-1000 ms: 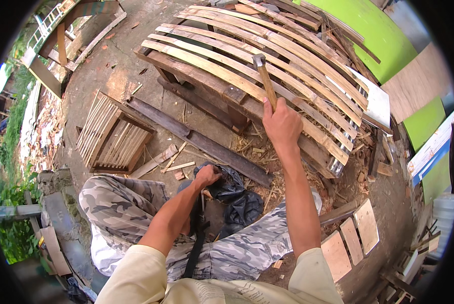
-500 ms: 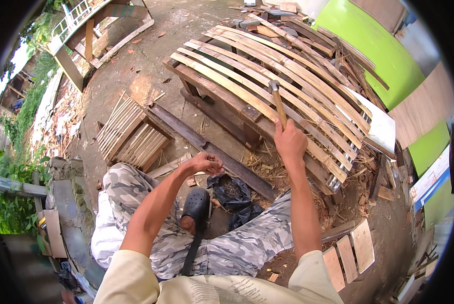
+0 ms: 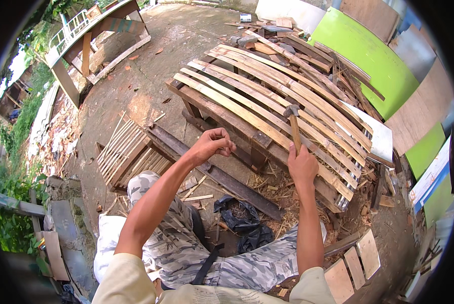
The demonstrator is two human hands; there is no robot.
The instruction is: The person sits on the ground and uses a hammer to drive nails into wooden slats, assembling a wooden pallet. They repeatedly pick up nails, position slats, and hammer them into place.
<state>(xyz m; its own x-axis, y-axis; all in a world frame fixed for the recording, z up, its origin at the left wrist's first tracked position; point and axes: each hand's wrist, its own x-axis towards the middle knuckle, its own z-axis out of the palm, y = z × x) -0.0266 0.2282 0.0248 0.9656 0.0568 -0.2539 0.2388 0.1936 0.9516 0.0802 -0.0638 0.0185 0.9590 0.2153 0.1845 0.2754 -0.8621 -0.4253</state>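
My right hand (image 3: 303,164) is wrapped round the wooden handle of a hammer (image 3: 295,130), whose dark metal head is raised in front of the bamboo slats. Long, pale bamboo slats (image 3: 237,99) lie side by side, slightly bowed, across a dark wooden bench (image 3: 211,114). My left hand (image 3: 214,144) hovers near the bench's near side, fingers curled and pinched together. Whatever those fingers hold, if anything, is too small to make out. Below the hands, on the ground, rests an open black plastic bag (image 3: 242,215) with small, unclear contents.
A dark wooden beam (image 3: 242,187) lies on the ground, beside a slatted wooden frame (image 3: 130,154) at left. Bright green panels (image 3: 366,61) and scrap wood (image 3: 308,48) are at back right. A wooden table (image 3: 103,30) stands far left. Short boards (image 3: 356,266) lie lower right.
My left hand has risen and moved away from me, toward the bench. My right hand with the hammer has shifted a little to the right. My view has tilted slightly, and my left leg has moved.
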